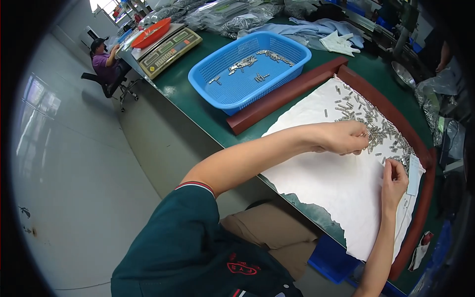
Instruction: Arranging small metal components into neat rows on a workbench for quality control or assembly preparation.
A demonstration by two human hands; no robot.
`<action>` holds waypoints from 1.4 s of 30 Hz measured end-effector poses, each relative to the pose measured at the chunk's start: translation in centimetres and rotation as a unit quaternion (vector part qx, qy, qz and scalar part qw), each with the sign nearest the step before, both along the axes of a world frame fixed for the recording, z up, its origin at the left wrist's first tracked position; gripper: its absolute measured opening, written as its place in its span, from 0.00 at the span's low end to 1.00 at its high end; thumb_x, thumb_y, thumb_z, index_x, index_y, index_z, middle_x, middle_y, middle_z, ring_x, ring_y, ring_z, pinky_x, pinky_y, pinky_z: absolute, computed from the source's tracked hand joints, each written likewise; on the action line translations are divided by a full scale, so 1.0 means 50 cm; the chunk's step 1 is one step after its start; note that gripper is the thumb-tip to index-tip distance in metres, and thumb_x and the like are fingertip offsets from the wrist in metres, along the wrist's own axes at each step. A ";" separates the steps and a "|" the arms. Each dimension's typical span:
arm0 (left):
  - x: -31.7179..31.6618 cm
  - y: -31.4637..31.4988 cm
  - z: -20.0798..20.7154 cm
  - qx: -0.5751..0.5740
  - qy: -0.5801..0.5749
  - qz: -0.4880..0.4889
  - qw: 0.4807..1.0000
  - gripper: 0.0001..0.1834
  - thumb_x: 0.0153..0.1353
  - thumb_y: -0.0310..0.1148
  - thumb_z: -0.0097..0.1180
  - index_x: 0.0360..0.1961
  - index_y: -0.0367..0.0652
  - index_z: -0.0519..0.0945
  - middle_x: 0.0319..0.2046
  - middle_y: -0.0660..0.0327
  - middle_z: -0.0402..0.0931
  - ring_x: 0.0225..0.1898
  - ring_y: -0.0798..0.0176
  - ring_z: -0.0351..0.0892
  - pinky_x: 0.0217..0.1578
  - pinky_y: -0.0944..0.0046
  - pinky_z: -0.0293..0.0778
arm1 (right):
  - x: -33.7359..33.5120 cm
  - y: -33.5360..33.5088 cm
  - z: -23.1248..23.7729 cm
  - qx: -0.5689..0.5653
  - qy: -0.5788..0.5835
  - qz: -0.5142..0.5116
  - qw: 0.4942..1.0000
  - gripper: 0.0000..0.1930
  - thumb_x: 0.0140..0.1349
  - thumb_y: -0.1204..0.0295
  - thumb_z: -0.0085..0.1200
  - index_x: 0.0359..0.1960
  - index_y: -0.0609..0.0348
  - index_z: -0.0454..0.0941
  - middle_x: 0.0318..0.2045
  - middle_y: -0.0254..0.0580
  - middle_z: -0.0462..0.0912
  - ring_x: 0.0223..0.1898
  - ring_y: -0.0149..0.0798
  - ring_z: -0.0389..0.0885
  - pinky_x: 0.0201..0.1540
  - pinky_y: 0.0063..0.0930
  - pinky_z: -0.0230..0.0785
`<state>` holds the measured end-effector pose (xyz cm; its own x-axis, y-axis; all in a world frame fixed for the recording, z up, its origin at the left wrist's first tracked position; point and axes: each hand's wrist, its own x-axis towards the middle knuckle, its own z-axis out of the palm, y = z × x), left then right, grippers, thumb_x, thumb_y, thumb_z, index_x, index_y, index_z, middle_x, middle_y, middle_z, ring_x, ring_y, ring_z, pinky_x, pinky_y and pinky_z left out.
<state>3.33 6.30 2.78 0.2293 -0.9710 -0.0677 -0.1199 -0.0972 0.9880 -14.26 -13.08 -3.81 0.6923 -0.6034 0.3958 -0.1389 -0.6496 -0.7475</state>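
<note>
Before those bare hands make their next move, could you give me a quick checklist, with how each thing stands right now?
1. Both hands in view: ok. The left hand is at the left side of the small metal pieces; the right hand is near their lower end.
2. Left hand's grip: cannot tell. Its curled fingers hide whether a piece is in them.
3. Right hand's grip: cannot tell. Nothing shows clearly at the fingertips.
4. Pieces in one tight heap: not ok. Several lie apart on the white cloth.
5. Blue basket upright: ok. It holds more pieces.
6. Dark red bar between basket and cloth: ok, in place.
</note>
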 end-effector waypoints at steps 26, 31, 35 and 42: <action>0.212 0.483 -0.031 -0.124 -0.165 0.693 0.691 0.36 0.65 0.50 0.57 0.62 0.32 0.64 0.62 0.48 0.64 0.64 0.53 0.63 0.61 0.55 0.61 | -0.009 0.000 0.006 0.017 0.010 0.001 1.000 0.05 0.65 0.75 0.53 0.35 0.64 0.80 0.28 0.27 0.78 0.28 0.20 0.70 0.30 0.16 0.61; 0.179 0.481 -0.042 -0.018 0.034 0.600 0.799 0.47 0.59 0.66 0.51 0.64 0.34 0.62 0.62 0.49 0.65 0.65 0.51 0.59 0.64 0.48 0.51 | 0.004 0.005 0.003 0.018 -0.015 -0.006 1.000 0.05 0.63 0.76 0.54 0.33 0.64 0.80 0.24 0.27 0.76 0.24 0.20 0.67 0.27 0.17 0.58; 0.201 0.492 -0.044 0.119 0.012 0.580 0.806 0.44 0.59 0.65 0.52 0.63 0.39 0.65 0.62 0.52 0.66 0.64 0.51 0.60 0.62 0.47 0.54 | 0.005 0.013 0.010 -0.005 -0.046 -0.005 0.999 0.04 0.62 0.78 0.54 0.31 0.65 0.80 0.20 0.27 0.74 0.21 0.20 0.64 0.24 0.17 0.56; 0.243 0.454 -0.061 -0.018 0.165 0.631 0.758 0.15 0.42 0.21 0.53 0.36 0.35 0.78 0.37 0.54 0.76 0.43 0.55 0.73 0.48 0.63 0.69 | 0.002 0.012 -0.002 -0.004 -0.050 0.012 0.999 0.03 0.59 0.80 0.55 0.29 0.65 0.80 0.18 0.29 0.74 0.20 0.21 0.65 0.23 0.18 0.56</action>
<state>15.49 29.01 -0.29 0.9533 0.0043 -0.3021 0.3002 0.0980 0.9488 -14.16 -12.49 -3.90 0.6631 -0.5839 0.4684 -0.0481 -0.6577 -0.7518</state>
